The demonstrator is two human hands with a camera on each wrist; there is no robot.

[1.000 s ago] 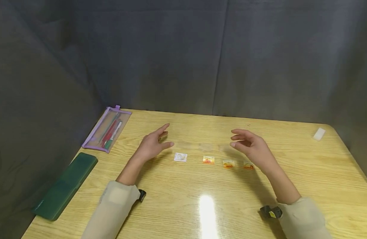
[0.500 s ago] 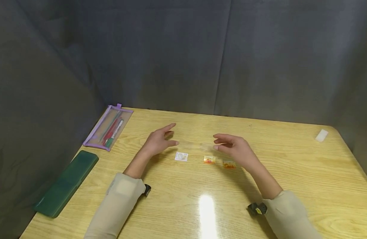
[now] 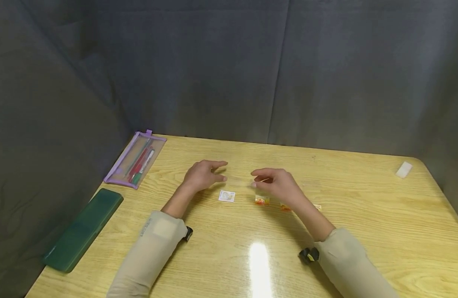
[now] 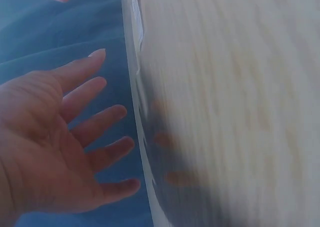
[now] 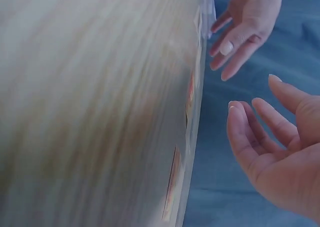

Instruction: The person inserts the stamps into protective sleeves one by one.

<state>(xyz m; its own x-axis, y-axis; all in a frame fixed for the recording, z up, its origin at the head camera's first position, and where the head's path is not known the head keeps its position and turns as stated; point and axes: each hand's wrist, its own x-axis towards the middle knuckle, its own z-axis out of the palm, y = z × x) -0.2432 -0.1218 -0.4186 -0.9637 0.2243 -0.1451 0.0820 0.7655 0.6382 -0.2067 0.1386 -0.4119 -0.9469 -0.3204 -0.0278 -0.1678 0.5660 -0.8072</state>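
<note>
Both bare hands hover over the wooden table, palms facing and apart. My left hand is just behind a small white postage-stamp-like piece; its fingers are spread and hold nothing in the left wrist view. My right hand is above a yellow-orange stamp-like piece, fingers gently bent, nothing between them in the right wrist view. Another orange piece is partly hidden by that hand, and a further one pokes out behind the wrist. A faint clear film-like patch lies behind the white piece.
A purple-edged mesh pencil pouch with several pens is at the back left. In front of it lies a dark green case. A white block like an eraser sits at the far right. A dark curtain hangs behind the table.
My right hand has moved left, from behind the rightmost orange piece to above the yellow-orange one. My left hand has shifted slightly right. The small pieces lie where they were.
</note>
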